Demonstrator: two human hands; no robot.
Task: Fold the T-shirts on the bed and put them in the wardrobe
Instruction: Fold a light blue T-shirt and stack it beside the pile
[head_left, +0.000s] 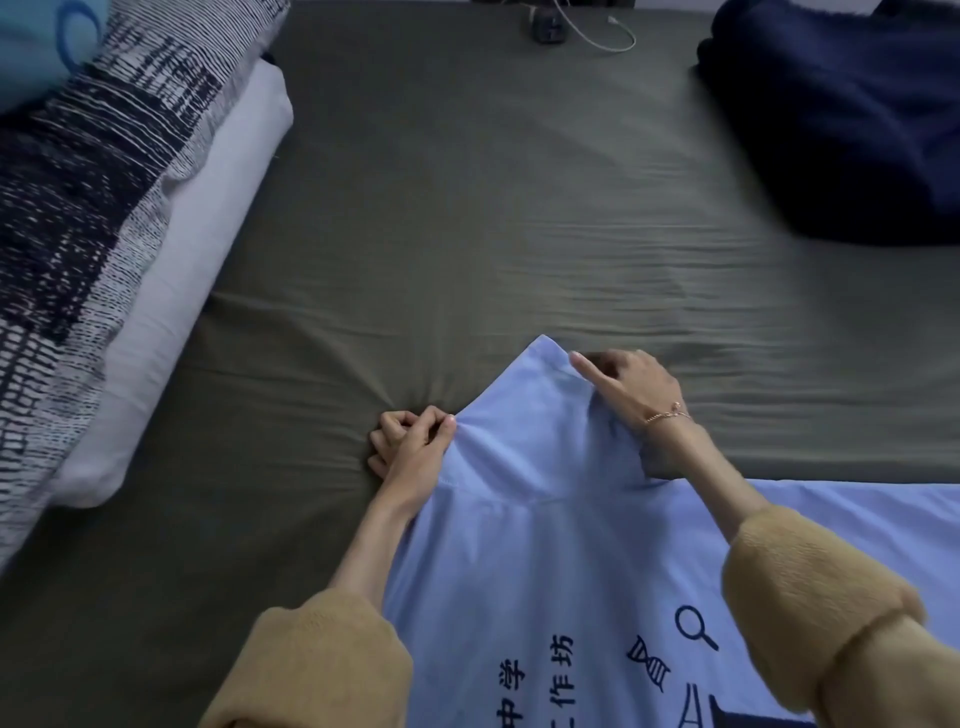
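Note:
A light blue T-shirt (524, 566) with dark printed characters and icons lies on the dark grey bed sheet (447, 218) in front of me. One sleeve points away from me. My left hand (410, 441) pinches the sleeve's left edge with curled fingers, knuckles down on the sheet. My right hand (631, 387) grips the sleeve's right edge near its tip, index finger stretched along the hem. A thin bracelet circles my right wrist. Both arms wear tan fuzzy sleeves.
Stacked pillows (104, 218), one white and one with a dark patterned cover, lie along the left. A dark navy blanket (852, 119) is heaped at the far right. A black charger with a white cable (587, 28) sits at the far edge.

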